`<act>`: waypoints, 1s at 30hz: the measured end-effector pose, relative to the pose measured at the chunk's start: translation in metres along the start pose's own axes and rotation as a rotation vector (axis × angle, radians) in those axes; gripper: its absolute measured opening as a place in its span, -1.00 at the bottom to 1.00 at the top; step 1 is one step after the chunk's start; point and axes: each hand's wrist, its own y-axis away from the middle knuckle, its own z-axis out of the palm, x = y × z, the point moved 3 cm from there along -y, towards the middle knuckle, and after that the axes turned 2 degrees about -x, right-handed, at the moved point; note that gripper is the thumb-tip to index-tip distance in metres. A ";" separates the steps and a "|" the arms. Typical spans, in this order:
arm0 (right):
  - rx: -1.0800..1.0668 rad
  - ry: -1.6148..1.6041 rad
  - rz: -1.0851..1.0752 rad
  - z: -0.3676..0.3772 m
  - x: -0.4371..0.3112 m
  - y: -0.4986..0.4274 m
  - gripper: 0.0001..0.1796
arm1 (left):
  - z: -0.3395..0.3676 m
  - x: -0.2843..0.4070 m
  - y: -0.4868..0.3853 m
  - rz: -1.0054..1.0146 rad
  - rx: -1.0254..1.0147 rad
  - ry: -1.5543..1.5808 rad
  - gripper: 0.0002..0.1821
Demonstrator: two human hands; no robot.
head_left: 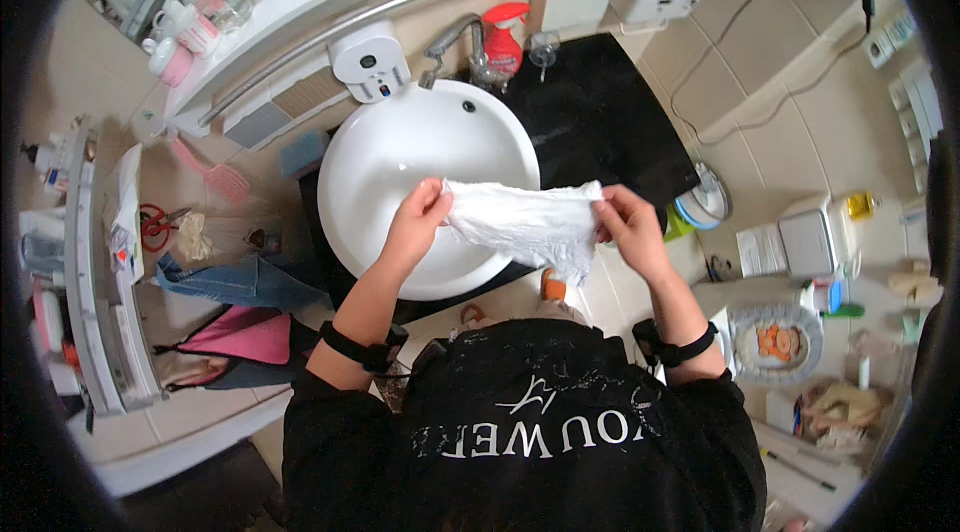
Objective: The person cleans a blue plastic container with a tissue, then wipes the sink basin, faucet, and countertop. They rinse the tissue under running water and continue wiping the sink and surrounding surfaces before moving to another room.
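Note:
A damp-looking, creased white cloth [525, 220] is stretched between my two hands. My left hand [417, 217] pinches its left upper corner between thumb and fingers. At the opposite corner my right hand [630, 224] grips the edge, its fingertips partly behind the fabric. The lower part hangs loose and bunched towards the right. Beneath it lies the round white washbasin [360, 232], and the cloth's right half reaches out past the rim. A chrome faucet [457, 40] with a jointed spout stands behind the basin.
A red spray bottle [504, 40] and a clear glass [544, 50] stand on the black countertop [607, 119]. A white dispenser [370, 60] hangs behind the basin. At left are a blue sponge [302, 154], a pink hairbrush [217, 172] and hanging jeans [232, 284]. A toilet [814, 352] is at right.

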 end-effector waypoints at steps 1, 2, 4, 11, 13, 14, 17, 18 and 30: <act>-0.022 0.061 -0.002 -0.003 0.006 -0.007 -0.84 | 0.001 -0.003 -0.002 -0.021 0.030 -0.063 -0.85; -0.054 0.076 -0.096 -0.006 0.008 -0.013 -0.84 | 0.001 -0.005 -0.002 -0.016 0.053 -0.115 -0.84; -0.089 0.136 -0.142 -0.016 0.015 -0.025 -0.84 | 0.001 -0.007 -0.002 0.000 0.150 -0.268 -0.84; -0.208 -0.027 -0.024 -0.043 0.009 -0.072 -0.86 | 0.026 0.016 -0.010 -0.058 0.271 -0.022 -0.83; -0.256 0.186 -0.191 -0.050 -0.007 -0.082 -0.67 | 0.038 0.028 -0.018 -0.089 0.349 -0.084 -0.83; -0.266 0.229 -0.285 -0.052 -0.014 -0.086 -0.60 | 0.042 0.034 -0.021 -0.093 0.397 -0.108 -0.83; -0.399 0.508 -0.670 -0.053 -0.034 -0.097 -0.33 | 0.054 0.051 -0.027 -0.020 0.455 -0.200 -0.86; -0.382 0.650 -0.753 -0.054 -0.037 -0.101 -0.40 | 0.058 0.056 -0.027 0.016 0.395 -0.355 -0.87; -0.769 0.042 -0.111 -0.063 -0.059 -0.172 -0.86 | 0.058 0.007 -0.074 -0.006 0.355 0.034 -0.80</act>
